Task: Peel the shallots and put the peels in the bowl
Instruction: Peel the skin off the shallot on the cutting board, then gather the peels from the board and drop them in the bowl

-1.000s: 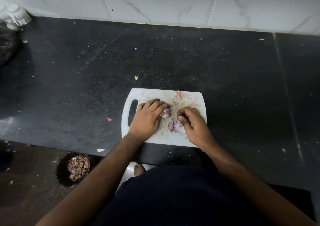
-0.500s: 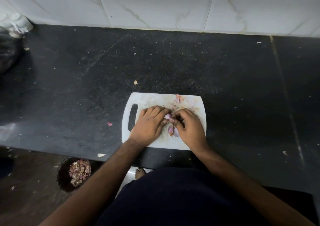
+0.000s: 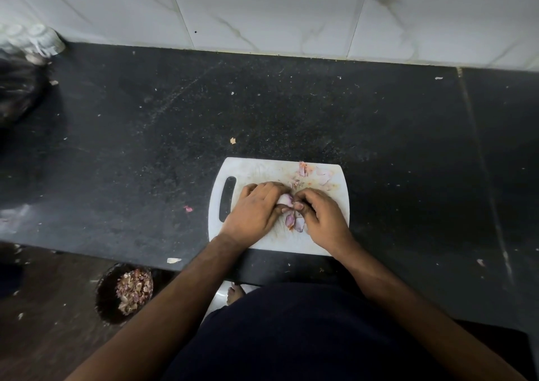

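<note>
One white cutting board (image 3: 248, 173) is laid on the black countertop (image 3: 291, 112), its single handle slot turned to the left. Two hands are seen over it, brought together at the middle of the board. One shallot (image 3: 286, 199) is pinched between them: the left hand (image 3: 253, 214) is curled around it from the left, and the right hand (image 3: 323, 217) is closed on its right end with thumb and fingertips. The shallot is partly hidden by the fingers, so only a pale and purple patch is shown.

Just below the held shallot, two purple peel pieces (image 3: 294, 222) are laid on the board between the two hands. At the far right corner of the board a scatter of pale peel scraps (image 3: 313, 173) is seen; about four can be counted, though the smaller bits are too faint to number.

One dark bowl (image 3: 106, 293) is set low at the left, below the counter edge and well apart from the board, and a heap of dry peels (image 3: 134, 290) is held in it. Three loose scraps are noted on the counter: one pink bit (image 3: 188, 208) left of the board, one tan fleck (image 3: 232, 140) beyond it, and one pale flake (image 3: 174, 260) at the near edge. Marbled white tiles (image 3: 262, 7) are seen behind the counter.
</note>
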The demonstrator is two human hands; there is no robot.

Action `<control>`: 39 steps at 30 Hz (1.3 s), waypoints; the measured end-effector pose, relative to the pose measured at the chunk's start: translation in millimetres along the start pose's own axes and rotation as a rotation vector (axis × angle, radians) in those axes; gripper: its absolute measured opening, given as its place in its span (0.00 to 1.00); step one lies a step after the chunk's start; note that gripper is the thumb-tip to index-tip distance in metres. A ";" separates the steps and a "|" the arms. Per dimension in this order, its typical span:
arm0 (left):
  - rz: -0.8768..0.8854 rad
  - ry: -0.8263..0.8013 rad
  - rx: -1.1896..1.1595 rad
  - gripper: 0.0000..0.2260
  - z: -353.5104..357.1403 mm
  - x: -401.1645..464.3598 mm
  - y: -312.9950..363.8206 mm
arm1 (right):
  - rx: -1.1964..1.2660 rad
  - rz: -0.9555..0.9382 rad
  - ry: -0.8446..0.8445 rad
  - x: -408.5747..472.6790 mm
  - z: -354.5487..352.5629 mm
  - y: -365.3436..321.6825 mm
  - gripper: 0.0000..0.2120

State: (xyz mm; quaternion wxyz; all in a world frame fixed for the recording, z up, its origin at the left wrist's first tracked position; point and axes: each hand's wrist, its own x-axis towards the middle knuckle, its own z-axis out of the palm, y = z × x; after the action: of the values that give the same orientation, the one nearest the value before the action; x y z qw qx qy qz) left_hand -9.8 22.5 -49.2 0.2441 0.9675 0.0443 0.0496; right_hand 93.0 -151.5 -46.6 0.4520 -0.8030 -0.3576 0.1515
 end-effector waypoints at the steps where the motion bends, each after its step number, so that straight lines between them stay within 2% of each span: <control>1: 0.007 -0.004 -0.003 0.17 0.1 -0.1 -0.9 | 0.081 0.066 0.035 0.4 -4.9 1.0 0.08; 4: 0.010 -0.009 -0.027 0.16 -0.2 -1.2 -1.3 | 0.201 0.171 0.178 1.8 -19.2 7.3 0.05; 6: 0.012 -0.005 -0.034 0.17 -0.6 -1.3 -1.6 | 0.151 0.144 0.149 3.0 -17.7 8.5 0.04; 10: 0.018 0.018 -0.030 0.18 -0.8 -3.7 0.3 | 0.011 0.094 0.106 0.2 -6.8 2.0 0.15; 13: 0.006 0.080 -0.048 0.18 0.5 -5.7 1.3 | -0.081 -0.011 0.065 -11.6 -14.1 -1.4 0.13; 17: -0.085 0.236 -0.179 0.16 -0.1 -6.3 -2.4 | -0.470 -0.178 -0.151 -34.5 -16.5 3.7 0.21; 23: -0.152 0.276 -0.233 0.14 -3.1 -4.0 -0.4 | -0.695 -0.307 -0.065 1.4 -3.9 1.9 0.14; 25: -0.204 0.287 -0.269 0.14 -5.3 -4.0 -1.2 | -0.733 -0.274 -0.043 21.2 -3.0 0.9 0.14; 29: -0.236 0.313 -0.299 0.13 -7.4 -3.9 -3.1 | -0.569 -0.140 0.085 32.1 -15.2 -0.2 0.14; 31: -0.224 0.308 -0.294 0.12 -5.8 -3.5 -2.3 | -0.410 -0.100 0.188 27.0 -23.3 1.7 0.12; 33: -0.218 0.312 -0.252 0.12 -3.1 -2.7 -3.7 | -0.235 -0.006 0.267 27.2 -27.8 4.1 0.15; 36: -0.228 0.321 -0.207 0.12 -2.3 -2.1 -5.2 | -0.095 0.112 0.169 42.2 -25.7 4.3 0.22; 39: -0.240 0.337 -0.278 0.13 -1.8 -2.3 -7.3 | -0.155 0.074 -0.016 53.6 -10.2 0.8 0.28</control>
State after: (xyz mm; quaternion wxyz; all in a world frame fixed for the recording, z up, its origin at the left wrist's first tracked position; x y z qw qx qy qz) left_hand -12.7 29.5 -51.2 0.3681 0.8904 0.1918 0.1866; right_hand 136.6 -120.0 -37.5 0.3796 -0.8471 -0.3418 0.1464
